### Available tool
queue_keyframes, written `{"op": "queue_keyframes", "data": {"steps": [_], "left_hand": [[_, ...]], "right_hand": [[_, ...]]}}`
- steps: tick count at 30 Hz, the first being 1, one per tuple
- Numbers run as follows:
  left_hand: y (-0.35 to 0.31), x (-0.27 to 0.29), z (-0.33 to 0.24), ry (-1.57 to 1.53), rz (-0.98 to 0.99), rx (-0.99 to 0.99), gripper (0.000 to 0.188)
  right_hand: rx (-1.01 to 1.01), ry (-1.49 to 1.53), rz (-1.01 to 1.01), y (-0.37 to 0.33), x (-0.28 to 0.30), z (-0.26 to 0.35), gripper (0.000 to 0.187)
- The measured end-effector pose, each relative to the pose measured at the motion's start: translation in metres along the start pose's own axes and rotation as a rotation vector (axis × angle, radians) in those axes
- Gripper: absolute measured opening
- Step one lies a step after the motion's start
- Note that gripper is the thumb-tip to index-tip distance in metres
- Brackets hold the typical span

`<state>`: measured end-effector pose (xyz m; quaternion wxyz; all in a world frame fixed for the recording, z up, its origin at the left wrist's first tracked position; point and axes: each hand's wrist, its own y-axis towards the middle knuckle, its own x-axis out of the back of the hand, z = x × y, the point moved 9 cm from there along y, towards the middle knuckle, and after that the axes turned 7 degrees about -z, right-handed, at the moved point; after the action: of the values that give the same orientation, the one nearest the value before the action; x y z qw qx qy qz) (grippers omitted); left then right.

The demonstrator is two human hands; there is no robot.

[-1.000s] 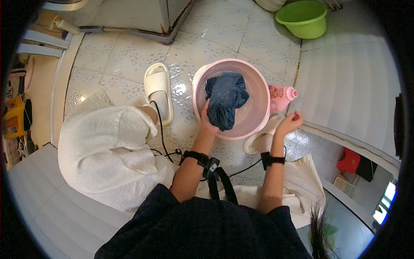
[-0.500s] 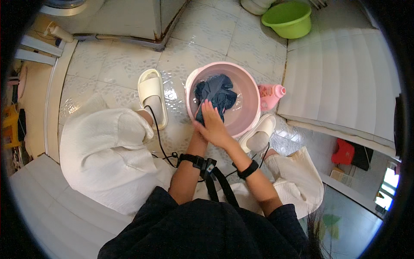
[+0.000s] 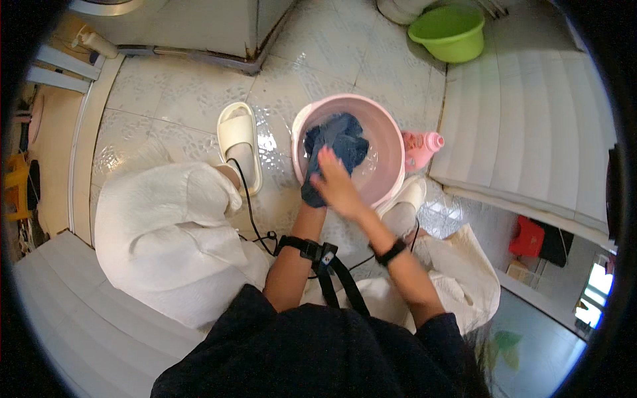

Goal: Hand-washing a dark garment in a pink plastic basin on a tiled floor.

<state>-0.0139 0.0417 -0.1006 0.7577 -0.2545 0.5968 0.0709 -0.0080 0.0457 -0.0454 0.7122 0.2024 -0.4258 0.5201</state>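
So the right hand (image 3: 337,189) is laid out flat with the fingers stretched, not gripping anything, and it's a bit blurry, so can't tell if it's pressing on the dark blue cloth (image 3: 345,132) or just over it. Left hand's hidden under the same cloth, only the wrist (image 3: 314,216) shows, so no clue whether it's clenched. The cloth is bunched up in the pink basin (image 3: 389,146), with its near end hanging over the near-left rim and covering that hand. Pink bottle (image 3: 419,151) is just right of the basin. One cream slipper (image 3: 239,132) sits to the basin's left, the other slipper (image 3: 415,191) close by its near-right side. Green tub (image 3: 458,43) is well beyond the basin, off to the right.
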Motion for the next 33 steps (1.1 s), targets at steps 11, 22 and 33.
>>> {"op": "queue_keyframes", "data": {"steps": [11, 22, 33], "left_hand": [[0.005, -0.008, 0.004, -0.008, -0.002, 0.022, 0.048], [0.003, -0.006, 0.015, -0.012, 0.004, 0.078, 0.052], [-0.001, -0.004, 0.012, 0.027, -0.061, 0.086, 0.052]], "right_hand": [[-0.006, 0.101, 0.066, 0.000, -0.002, 0.006, 0.067], [0.096, -0.067, -0.100, -0.012, 0.027, 0.029, 0.047], [-0.198, -0.023, -0.208, -0.021, 0.013, 0.007, 0.052]]}}
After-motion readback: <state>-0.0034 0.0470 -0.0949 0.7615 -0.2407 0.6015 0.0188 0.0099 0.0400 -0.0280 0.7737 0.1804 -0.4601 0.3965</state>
